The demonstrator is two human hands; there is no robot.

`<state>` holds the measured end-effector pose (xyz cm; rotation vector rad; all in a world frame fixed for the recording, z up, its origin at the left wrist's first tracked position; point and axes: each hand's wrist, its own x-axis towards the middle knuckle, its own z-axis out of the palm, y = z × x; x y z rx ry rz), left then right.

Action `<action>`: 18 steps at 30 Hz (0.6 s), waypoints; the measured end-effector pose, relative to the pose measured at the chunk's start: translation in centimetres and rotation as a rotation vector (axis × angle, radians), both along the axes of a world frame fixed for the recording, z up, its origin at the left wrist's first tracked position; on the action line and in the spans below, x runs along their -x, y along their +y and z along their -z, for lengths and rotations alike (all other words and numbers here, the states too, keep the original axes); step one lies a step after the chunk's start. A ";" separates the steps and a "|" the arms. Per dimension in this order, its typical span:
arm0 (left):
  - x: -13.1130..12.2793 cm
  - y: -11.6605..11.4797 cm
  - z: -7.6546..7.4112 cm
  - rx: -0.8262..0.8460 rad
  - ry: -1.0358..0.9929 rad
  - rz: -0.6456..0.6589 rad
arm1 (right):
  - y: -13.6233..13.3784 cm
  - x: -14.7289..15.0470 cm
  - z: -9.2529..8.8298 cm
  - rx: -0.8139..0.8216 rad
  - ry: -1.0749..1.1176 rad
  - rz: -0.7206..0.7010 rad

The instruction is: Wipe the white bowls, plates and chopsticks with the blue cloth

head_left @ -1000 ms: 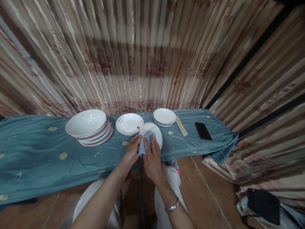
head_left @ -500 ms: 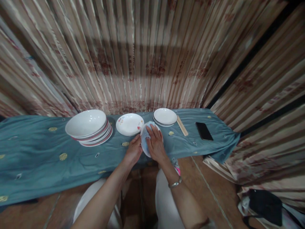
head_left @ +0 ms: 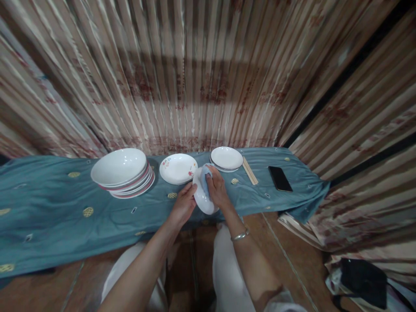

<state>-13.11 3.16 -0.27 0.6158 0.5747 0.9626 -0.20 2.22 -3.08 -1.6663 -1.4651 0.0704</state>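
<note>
Since half a second ago, the person's right hand [head_left: 217,184] has drawn its spread fingers together, bunching the pale blue cloth [head_left: 204,174], and more of the white plate [head_left: 202,199] beneath it shows bare. That plate is held up near the front edge of a narrow table spread with a teal tablecloth [head_left: 110,225], squarely between the two hands. It is round but tipped, so it looks like a slim oval; its longer line runs away from the person, leaning slightly left at the far end. The left hand [head_left: 184,201] grips its left rim, thumb on top, fingers hidden below. The right hand comes in from the opposite side, closed around the cloth and pressing it to the upper right part of the face, so the bare part lies to the left of that hand and toward the person. Just beyond the held plate, to the left, sits a flowered plate [head_left: 178,168]; the two overlap in view, and whether they touch cannot be told. Beyond it to the right, nearer the right hand, stands a stack of small white plates [head_left: 226,157], with wooden chopsticks [head_left: 250,171] beside it. Large bowls [head_left: 120,167] are piled farther left; a black phone [head_left: 280,179] lies farther right.
</note>
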 end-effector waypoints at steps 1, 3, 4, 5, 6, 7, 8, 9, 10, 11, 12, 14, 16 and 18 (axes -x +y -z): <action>0.0 0.0 0.0 0.001 -0.001 -0.001 | 0.1 -0.1 0.1 0.002 0.011 0.002; 0.0 0.0 -0.1 0.005 -0.003 -0.001 | 0.3 -0.4 0.4 0.006 0.031 0.005; 0.1 0.0 -0.1 0.007 -0.002 0.001 | 0.4 -0.6 0.6 0.007 0.039 0.008; 0.1 0.0 -0.1 0.010 -0.001 0.005 | 0.5 -0.7 0.8 0.008 0.045 0.012; 0.1 0.0 -0.1 0.013 0.002 0.009 | 0.6 -0.9 1.1 0.007 0.049 0.018; 0.1 0.0 0.0 0.017 0.005 0.012 | 0.6 -1.0 1.4 0.008 0.049 0.022; 0.2 0.0 0.0 0.022 0.008 0.012 | 0.7 -1.2 1.8 0.009 0.047 0.030; 0.2 0.1 0.0 0.026 0.010 0.010 | 0.8 -1.4 2.3 0.011 0.041 0.044; 0.2 0.1 0.1 0.032 0.014 0.008 | 0.8 -1.6 2.8 0.016 0.031 0.062; 0.2 0.1 0.1 0.037 0.017 0.005 | 0.9 -1.8 3.3 0.027 0.015 0.077; 0.1 0.1 0.1 0.043 0.021 0.000 | 0.9 -2.0 3.8 0.042 -0.003 0.090; 0.1 0.2 0.2 0.052 0.025 -0.013 | 0.9 -2.6 4.8 0.076 -0.031 0.089; 0.1 0.2 0.3 0.056 0.025 -0.024 | 0.8 -3.0 5.5 0.102 -0.036 0.070; 0.0 0.2 0.3 0.060 0.028 -0.029 | 0.6 -3.2 6.0 0.119 -0.020 0.084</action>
